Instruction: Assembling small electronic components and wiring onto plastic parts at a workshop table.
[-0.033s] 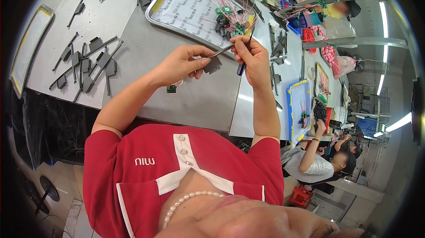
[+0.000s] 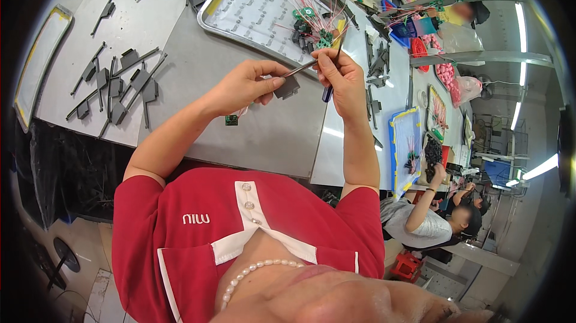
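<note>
Nothing has visibly shifted since the previous frame. Left hand (image 2: 246, 86) stays pinched on a dark plastic part (image 2: 288, 87); right hand (image 2: 336, 77) stays closed on a thin tool (image 2: 332, 71), above the tabletop (image 2: 264, 137) near the tray (image 2: 252, 8). Work ongoing.

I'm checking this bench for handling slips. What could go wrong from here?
1. The left hand pinches the dark flat part only at one end, above the table; pressure from the thin tool in the right hand might twist it loose.
2. The small green board lies loose just under the left wrist and could get swept off.
</note>
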`<act>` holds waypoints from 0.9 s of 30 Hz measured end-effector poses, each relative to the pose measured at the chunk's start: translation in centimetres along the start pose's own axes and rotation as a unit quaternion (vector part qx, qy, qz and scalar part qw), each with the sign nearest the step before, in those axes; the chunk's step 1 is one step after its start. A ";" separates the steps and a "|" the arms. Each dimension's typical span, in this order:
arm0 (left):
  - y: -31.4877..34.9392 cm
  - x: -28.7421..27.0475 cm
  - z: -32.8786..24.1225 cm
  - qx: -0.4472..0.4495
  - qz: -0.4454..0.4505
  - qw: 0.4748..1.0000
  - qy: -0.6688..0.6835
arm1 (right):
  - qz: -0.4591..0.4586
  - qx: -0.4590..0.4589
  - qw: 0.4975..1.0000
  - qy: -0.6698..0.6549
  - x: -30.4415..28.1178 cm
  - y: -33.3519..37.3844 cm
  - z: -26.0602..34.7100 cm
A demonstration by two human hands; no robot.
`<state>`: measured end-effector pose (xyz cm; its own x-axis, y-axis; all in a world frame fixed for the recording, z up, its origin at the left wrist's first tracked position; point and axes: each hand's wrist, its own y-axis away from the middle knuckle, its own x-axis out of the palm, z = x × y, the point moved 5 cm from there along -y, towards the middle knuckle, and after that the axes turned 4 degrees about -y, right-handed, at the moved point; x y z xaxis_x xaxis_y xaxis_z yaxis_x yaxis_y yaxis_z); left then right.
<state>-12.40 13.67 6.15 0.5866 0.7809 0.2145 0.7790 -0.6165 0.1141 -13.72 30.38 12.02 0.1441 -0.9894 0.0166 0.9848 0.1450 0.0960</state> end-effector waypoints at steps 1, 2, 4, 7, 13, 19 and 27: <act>-0.1 -0.2 0.0 0.009 -0.006 1.000 -0.013 | -0.009 -0.030 0.999 0.042 0.2 0.1 0.2; -0.1 -0.3 0.2 0.007 -0.008 1.000 -0.010 | -0.017 -0.059 0.995 0.085 0.3 0.2 0.4; -0.2 -0.4 0.5 -0.005 -0.008 1.000 -0.006 | 0.008 -0.061 0.991 0.120 0.2 0.2 -0.2; -0.2 -0.2 0.4 -0.009 -0.008 0.999 -0.029 | 0.040 -0.028 0.984 0.169 0.1 0.5 -0.6; -0.4 -0.2 0.6 0.000 -0.044 0.999 -0.010 | 0.076 0.015 0.991 0.111 1.4 0.6 -1.5; -0.5 -0.2 1.1 0.011 -0.066 0.997 -0.025 | 0.046 0.024 0.999 0.014 2.3 0.8 -2.4; -0.1 0.1 0.4 0.041 -0.100 0.992 -0.072 | 0.035 0.014 0.999 -0.005 2.5 0.9 -2.8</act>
<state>-12.32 13.91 5.76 0.4388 0.8969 0.0547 0.8952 -0.4416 0.0606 -12.24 28.05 9.37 0.2124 -0.9766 0.0337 0.9690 0.2149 0.1221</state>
